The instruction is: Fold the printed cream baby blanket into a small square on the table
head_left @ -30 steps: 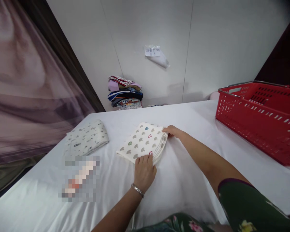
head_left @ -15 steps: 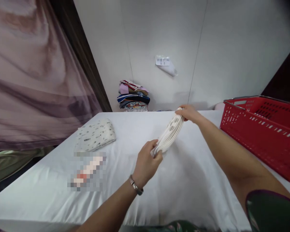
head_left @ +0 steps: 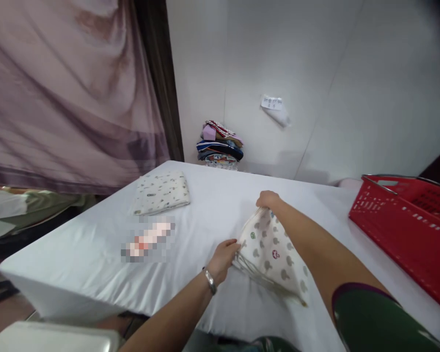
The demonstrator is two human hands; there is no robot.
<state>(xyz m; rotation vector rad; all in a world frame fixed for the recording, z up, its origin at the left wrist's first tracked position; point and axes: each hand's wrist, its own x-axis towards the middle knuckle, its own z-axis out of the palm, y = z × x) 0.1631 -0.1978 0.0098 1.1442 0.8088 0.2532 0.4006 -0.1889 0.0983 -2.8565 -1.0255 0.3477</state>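
Note:
A folded white cloth [head_left: 273, 254] with grey mushroom prints and a few coloured ones hangs between my two hands, over the near right part of the table. My left hand [head_left: 223, 256], with a silver bracelet at the wrist, pinches its left corner. At the top corner, my right hand [head_left: 269, 199] is closed on the cloth, its fingertips partly hidden. Several layers show along the cloth's lower edge. A second folded cloth [head_left: 163, 191], white with small prints, lies flat at the table's far left.
A white sheet covers the table [head_left: 216, 195]. On it, a blurred-out item [head_left: 148, 239] lies at the left and a red basket [head_left: 399, 225] stands at the right. Behind the table rises a stack of folded clothes [head_left: 220, 144]. A curtain [head_left: 77, 98] hangs at the left.
The held cloth has turned from edge-on to showing its printed face, and it hangs lower and nearer to me. Both hands keep hold of it. My view has shifted left.

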